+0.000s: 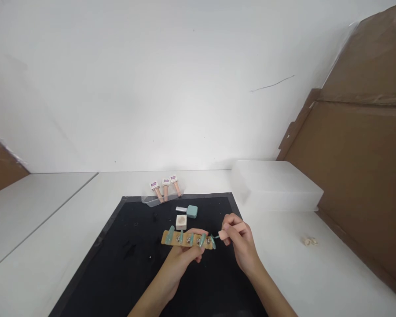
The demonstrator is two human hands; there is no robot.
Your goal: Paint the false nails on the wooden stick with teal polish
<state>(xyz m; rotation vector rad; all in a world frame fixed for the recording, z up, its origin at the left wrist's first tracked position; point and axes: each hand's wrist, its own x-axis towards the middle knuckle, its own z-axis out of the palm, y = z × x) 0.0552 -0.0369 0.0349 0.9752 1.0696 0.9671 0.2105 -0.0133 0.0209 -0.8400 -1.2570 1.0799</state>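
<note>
Here, left hand (185,255) clasping strip (194,243), right hand (240,240) angled inward, pinching brush (222,235)

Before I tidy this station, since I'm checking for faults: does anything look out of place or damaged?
A thin dark line slants along the pale wall, like a stray pen mark. A tiny white speck stands out on the black mat, left of the left hand. I see no spill near the tan nail strip.
</note>
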